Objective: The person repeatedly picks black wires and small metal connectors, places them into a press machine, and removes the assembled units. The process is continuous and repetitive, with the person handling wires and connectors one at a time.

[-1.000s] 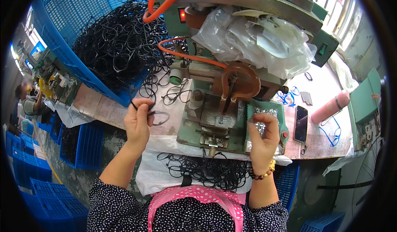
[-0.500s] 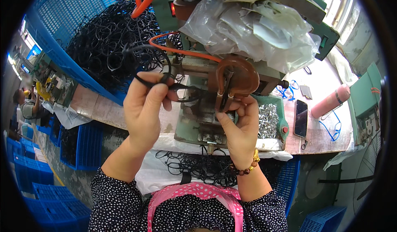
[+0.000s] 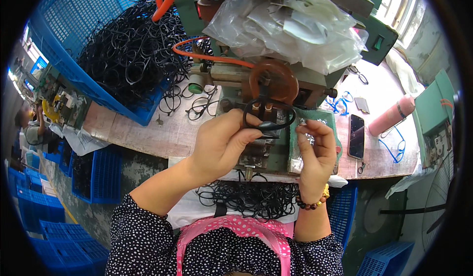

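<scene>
My left hand (image 3: pixel 221 145) pinches a black eyeglass frame (image 3: pixel 270 126) between thumb and fingers, in front of the machine's brown looped coil (image 3: pixel 290 81). One round rim of the frame stands over the coil's lower end. My right hand (image 3: pixel 317 153) is raised over a green-edged tray (image 3: pixel 322 114) of small shiny metal parts. Its thumb and index finger come together; a tiny bright bit seems to show at the tips, too small to name. Below the machine, many black frames (image 3: pixel 246 197) lie on a white sheet across my lap.
A blue crate (image 3: pixel 106 91) heaped with black frames stands at the left, a few loose frames (image 3: pixel 199 107) beside it. Plastic bags (image 3: pixel 290 30) cover the machine's top. At right lie a phone (image 3: pixel 356 136), a pink bottle (image 3: pixel 392 116) and blue frames (image 3: pixel 396 150).
My left hand has moved right with the eyeglass frame, up to the coil. The right hand has drawn away from the coil, rightward to the tray of metal parts.
</scene>
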### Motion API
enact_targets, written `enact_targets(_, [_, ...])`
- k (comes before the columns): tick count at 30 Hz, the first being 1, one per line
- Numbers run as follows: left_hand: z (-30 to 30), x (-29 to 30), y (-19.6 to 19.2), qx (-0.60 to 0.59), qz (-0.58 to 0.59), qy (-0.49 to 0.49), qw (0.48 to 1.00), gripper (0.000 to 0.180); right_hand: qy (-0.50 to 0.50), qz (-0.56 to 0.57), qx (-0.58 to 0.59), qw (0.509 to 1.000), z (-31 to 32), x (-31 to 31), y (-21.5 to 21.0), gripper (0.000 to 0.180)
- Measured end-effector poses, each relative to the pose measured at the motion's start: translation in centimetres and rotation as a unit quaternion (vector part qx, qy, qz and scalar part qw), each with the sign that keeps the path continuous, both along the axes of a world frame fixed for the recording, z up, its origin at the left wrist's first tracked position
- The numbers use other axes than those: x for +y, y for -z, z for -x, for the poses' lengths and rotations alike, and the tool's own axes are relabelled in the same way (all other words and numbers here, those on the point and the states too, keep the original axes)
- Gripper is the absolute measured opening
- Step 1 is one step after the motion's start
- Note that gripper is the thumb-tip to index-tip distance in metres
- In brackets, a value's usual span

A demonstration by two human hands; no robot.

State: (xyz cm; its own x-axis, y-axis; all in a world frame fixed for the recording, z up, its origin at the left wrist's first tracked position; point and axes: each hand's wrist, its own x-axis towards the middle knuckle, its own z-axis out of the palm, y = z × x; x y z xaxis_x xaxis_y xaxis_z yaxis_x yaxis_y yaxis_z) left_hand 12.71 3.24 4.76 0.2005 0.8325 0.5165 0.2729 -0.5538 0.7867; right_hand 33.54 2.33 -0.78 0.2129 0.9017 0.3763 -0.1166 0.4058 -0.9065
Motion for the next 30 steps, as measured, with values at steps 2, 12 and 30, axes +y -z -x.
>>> enact_targets(2, [0.1,0.2,0.2,0.019,-0.031,0.005,0.999,0.012,0.056,-0.027,-0.045,0.997,-1.4,-0.1,0.8,0.029])
enact_targets(12, [0.1,0.3,1.2,0.063,-0.164,0.003,0.984,0.017,0.163,0.019,-0.397,0.903,-6.4,0.3,6.5,0.027])
enact_targets(30, [9.6,7.2,11.5,0.163,-0.085,-0.257,0.949,0.030,0.227,-0.015,-0.369,0.901,-4.0,1.3,7.6,0.006])
